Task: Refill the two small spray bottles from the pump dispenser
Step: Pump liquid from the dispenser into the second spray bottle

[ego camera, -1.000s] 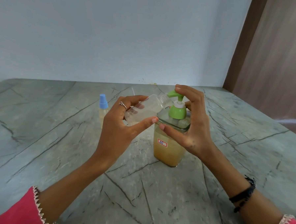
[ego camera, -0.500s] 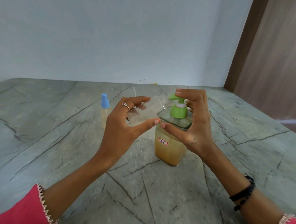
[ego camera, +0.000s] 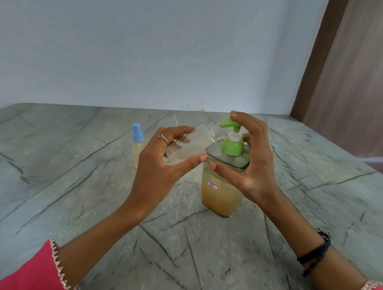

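The uncapped bottle (ego camera: pixel 191 142) lies tilted in the left hand (ego camera: pixel 163 165), thumb and fingers wrapped round it, its open neck tucked right under the green pump (ego camera: pixel 231 133) spout. And the pump head is back up now; half a second ago it sat lower, so that stroke is spent and it's reset for another. The right hand (ego camera: pixel 249 161) arches over the dispenser (ego camera: pixel 222 190), fingertips on the pump top, thumb against the jar's shoulder. Only a thin pool inside the bottle, I'd judge, so more strokes needed. The blue-capped bottle (ego camera: pixel 137 146) stands just behind on the marble counter (ego camera: pixel 51 182).
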A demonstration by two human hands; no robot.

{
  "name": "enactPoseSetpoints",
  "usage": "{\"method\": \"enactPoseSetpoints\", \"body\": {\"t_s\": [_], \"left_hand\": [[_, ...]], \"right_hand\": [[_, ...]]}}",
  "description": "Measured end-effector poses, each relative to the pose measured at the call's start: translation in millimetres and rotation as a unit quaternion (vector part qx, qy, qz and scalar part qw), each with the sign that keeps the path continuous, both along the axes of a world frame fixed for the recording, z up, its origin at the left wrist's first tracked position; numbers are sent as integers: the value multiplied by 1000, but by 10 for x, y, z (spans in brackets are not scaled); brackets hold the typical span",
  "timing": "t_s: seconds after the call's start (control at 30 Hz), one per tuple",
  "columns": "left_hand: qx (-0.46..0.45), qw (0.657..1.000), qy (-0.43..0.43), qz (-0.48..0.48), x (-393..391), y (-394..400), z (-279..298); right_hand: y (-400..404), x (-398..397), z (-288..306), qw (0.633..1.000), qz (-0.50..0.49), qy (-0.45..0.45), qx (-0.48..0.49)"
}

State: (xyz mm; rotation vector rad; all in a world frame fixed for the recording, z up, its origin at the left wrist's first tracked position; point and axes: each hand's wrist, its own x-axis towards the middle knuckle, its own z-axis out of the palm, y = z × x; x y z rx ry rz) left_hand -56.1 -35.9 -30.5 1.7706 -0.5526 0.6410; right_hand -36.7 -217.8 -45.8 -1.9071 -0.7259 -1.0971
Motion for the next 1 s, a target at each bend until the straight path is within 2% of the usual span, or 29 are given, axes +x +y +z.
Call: {"method": "enactPoseSetpoints", "body": {"t_s": [0.4, 0.8, 1.0], "left_hand": [[7, 1000, -2, 3, 13, 1, -25], [7, 1000, -3, 4, 23, 17, -23], [5, 1000, -3, 2, 23, 16, -28]], "right_hand": [[18, 23, 11, 1000, 8, -1, 27], [13, -25, 11, 1000, -23, 8, -7], [11, -17, 7, 1000, -3, 10, 5]]}}
